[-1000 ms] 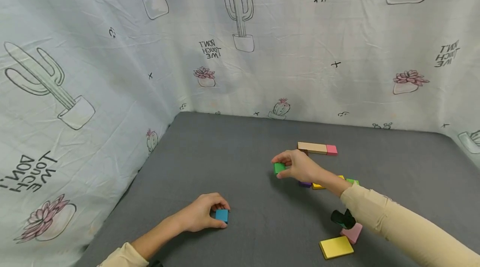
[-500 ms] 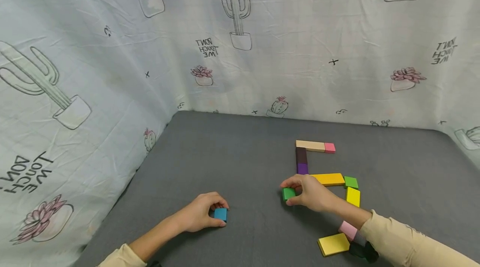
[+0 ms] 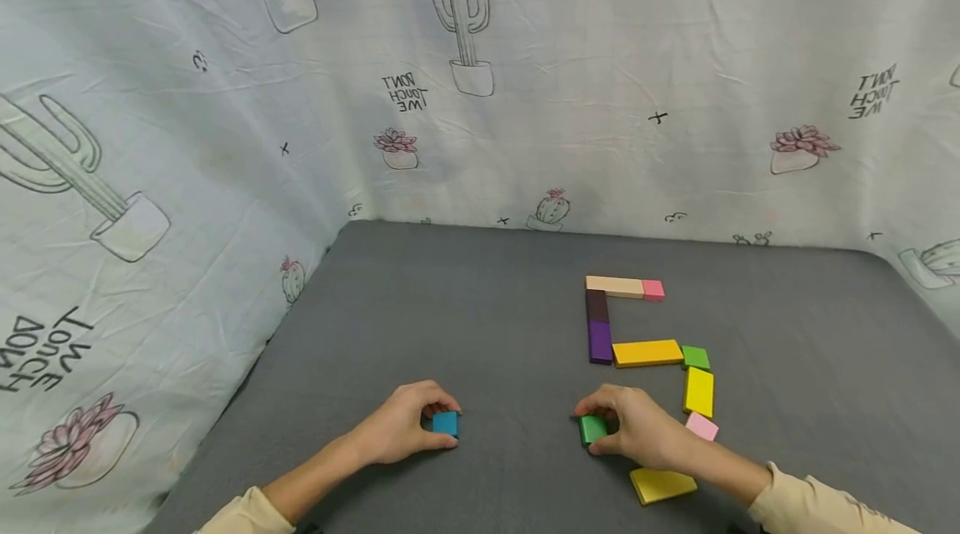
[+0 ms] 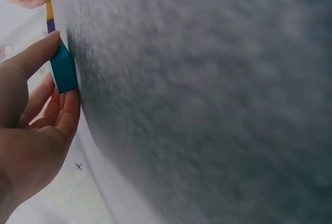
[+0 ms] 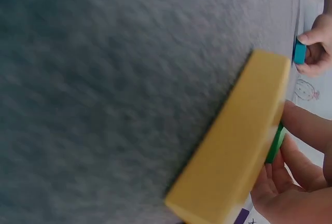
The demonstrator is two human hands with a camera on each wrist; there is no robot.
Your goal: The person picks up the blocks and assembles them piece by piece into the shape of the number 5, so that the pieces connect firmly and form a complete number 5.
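Note:
My left hand (image 3: 408,424) pinches a blue block (image 3: 446,423) between thumb and fingers, low over the grey cloth. In the left wrist view the teal-blue block (image 4: 63,69) shows its long side between thumb and fingertips. To the right, my right hand (image 3: 641,427) pinches a green block (image 3: 593,430) close over the cloth, beside a yellow block (image 3: 663,485) that the wrist partly overlaps. That yellow block (image 5: 233,141) stands large in front of the right hand in the right wrist view, where it hides part of the green block (image 5: 275,144).
Behind the right hand, flat blocks form an S-like line: tan (image 3: 615,286), red-pink (image 3: 653,290), dark brown (image 3: 597,306), purple (image 3: 600,341), orange-yellow (image 3: 647,353), green (image 3: 695,357), yellow (image 3: 699,391) and pink (image 3: 702,426). A printed curtain (image 3: 525,101) encloses the grey surface (image 3: 450,292).
My right hand has come toward me from beside the purple block, carrying the green block, and now lies nearly level with the left hand. The left hand keeps its place with the blue block.

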